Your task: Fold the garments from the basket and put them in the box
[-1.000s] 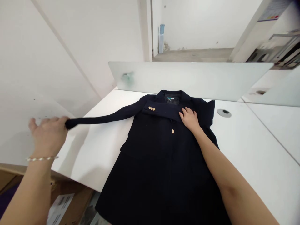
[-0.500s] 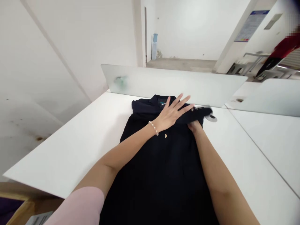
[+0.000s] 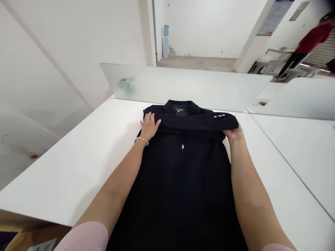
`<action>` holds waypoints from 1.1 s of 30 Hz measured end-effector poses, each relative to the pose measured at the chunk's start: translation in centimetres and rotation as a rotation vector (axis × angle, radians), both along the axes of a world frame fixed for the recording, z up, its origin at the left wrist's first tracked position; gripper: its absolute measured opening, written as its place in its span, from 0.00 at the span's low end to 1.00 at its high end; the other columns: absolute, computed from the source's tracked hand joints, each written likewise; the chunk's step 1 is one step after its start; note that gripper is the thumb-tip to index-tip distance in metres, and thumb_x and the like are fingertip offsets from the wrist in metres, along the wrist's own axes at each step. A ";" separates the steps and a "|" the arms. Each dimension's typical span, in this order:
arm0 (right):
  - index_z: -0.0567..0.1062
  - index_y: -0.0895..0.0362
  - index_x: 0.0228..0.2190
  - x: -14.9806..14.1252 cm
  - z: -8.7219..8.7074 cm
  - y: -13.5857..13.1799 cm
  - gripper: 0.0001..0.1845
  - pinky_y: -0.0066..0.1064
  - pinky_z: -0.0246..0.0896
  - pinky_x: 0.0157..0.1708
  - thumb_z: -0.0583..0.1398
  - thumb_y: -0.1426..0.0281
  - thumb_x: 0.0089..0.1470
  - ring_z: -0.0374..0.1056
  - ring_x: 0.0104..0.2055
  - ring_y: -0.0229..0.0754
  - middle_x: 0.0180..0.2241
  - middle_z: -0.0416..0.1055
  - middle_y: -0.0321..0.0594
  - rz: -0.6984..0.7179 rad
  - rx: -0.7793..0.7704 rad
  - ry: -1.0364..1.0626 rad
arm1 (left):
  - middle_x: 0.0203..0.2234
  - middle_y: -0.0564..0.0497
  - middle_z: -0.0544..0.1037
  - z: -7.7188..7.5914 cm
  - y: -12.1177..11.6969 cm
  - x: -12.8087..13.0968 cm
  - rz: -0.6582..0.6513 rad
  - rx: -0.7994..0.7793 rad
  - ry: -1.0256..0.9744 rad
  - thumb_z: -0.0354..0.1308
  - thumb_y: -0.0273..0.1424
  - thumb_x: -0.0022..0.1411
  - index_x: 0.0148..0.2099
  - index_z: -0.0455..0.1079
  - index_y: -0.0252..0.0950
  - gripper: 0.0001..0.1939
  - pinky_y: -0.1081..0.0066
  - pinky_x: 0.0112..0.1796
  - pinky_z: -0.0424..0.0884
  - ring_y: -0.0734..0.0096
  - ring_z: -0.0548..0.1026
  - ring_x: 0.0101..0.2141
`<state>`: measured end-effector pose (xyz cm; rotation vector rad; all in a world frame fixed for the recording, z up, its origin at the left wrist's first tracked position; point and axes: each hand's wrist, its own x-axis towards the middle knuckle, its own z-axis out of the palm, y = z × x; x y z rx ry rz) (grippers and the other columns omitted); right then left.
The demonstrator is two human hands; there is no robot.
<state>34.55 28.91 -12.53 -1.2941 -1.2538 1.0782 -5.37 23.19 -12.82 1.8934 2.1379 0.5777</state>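
My left hand (image 3: 149, 127) — thumb (image 3: 157, 123) spread — likely steadies the navy blazer (image 3: 180, 181); my right hand (image 3: 235, 134) props its cuff (image 3: 227, 122), pinch unclear.

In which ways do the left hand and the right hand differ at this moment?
The left hand lies on top of the jacket; the right hand is under the cuff. The left hand's fingers show; the right hand's are mostly hidden. The left hand has a bracelet behind it; the right hand shows none. Both touch the jacket.
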 end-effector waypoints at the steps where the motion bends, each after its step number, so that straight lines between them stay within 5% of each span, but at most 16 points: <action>1: 0.74 0.59 0.46 0.5 0.4 -0.2 0.39 0.55 0.73 0.42 0.44 0.39 0.61 0.74 0.43 0.57 0.37 0.75 0.53 0.007 -0.052 0.034 | 0.69 0.31 0.55 -0.2 0.3 -0.3 0.051 0.047 -0.046 0.45 0.41 0.73 0.69 0.55 0.32 0.28 0.40 0.65 0.55 0.46 0.52 0.70; 5: 0.73 0.56 0.48 1.3 1.4 -0.8 0.36 0.47 0.75 0.41 0.55 0.39 0.56 0.75 0.42 0.52 0.40 0.75 0.50 -0.017 -0.251 -0.067 | 0.62 0.28 0.63 -1.1 1.4 -2.4 0.215 0.176 -0.225 0.54 0.33 0.67 0.67 0.55 0.27 0.30 0.51 0.64 0.60 0.49 0.62 0.64; 10: 0.78 0.58 0.42 1.2 1.3 -0.2 0.29 0.41 0.72 0.38 0.74 0.58 0.38 0.72 0.36 0.47 0.35 0.75 0.44 -0.039 -0.250 -0.310 | 0.46 0.42 0.74 -2.2 2.5 -4.7 0.307 0.169 -0.492 0.64 0.30 0.54 0.55 0.65 0.35 0.25 0.54 0.56 0.70 0.57 0.75 0.48; 15: 0.76 0.57 0.38 1.5 1.0 0.9 0.21 0.41 0.69 0.41 0.70 0.62 0.42 0.69 0.37 0.45 0.33 0.73 0.41 -0.176 -0.108 -0.487 | 0.31 0.50 0.73 -1.9 3.8 -5.6 0.286 0.234 -0.688 0.59 0.26 0.50 0.38 0.70 0.35 0.11 0.65 0.43 0.74 0.67 0.75 0.35; 21: 0.73 0.57 0.35 -0.6 -1.5 1.0 0.13 0.47 0.62 0.52 0.65 0.67 0.46 0.69 0.45 0.53 0.38 0.74 0.46 -0.222 -0.071 -0.703 | 0.25 0.55 0.64 -2.4 4.2 -5.9 0.352 0.297 -0.669 0.56 0.25 0.50 0.35 0.68 0.36 0.08 0.69 0.36 0.72 0.72 0.69 0.28; 24: 0.73 0.59 0.37 -1.5 -2.9 0.6 0.13 0.47 0.61 0.53 0.63 0.66 0.49 0.68 0.47 0.55 0.41 0.73 0.49 -0.185 -0.097 -0.787 | 0.28 0.53 0.66 -2.8 3.4 -5.5 0.374 0.268 -0.613 0.56 0.24 0.50 0.37 0.68 0.37 0.09 0.62 0.43 0.73 0.67 0.70 0.32; 27: 0.74 0.60 0.40 -1.4 -3.3 0.8 0.14 0.47 0.61 0.52 0.62 0.66 0.53 0.67 0.48 0.56 0.42 0.72 0.53 -0.152 -0.111 -0.871 | 0.45 0.40 0.71 -1.8 2.8 -4.7 0.336 0.272 -0.350 0.55 0.22 0.54 0.48 0.68 0.34 0.18 0.53 0.54 0.68 0.54 0.71 0.48; 30: 0.74 0.61 0.39 -0.9 -2.3 1.9 0.13 0.48 0.61 0.51 0.63 0.66 0.53 0.66 0.48 0.57 0.43 0.69 0.55 -0.096 -0.098 -0.954 | 0.59 0.33 0.65 0.4 3.3 -4.0 0.115 0.243 0.009 0.51 0.22 0.59 0.60 0.63 0.31 0.25 0.49 0.59 0.63 0.44 0.64 0.60; 33: 0.74 0.60 0.45 -0.7 -0.5 3.6 0.19 0.51 0.60 0.53 0.63 0.62 0.56 0.64 0.54 0.59 0.52 0.64 0.58 -0.065 -0.048 -1.026 | 0.61 0.34 0.65 2.2 5.2 -4.1 -0.085 0.168 0.124 0.49 0.30 0.67 0.64 0.60 0.30 0.24 0.50 0.63 0.58 0.46 0.62 0.63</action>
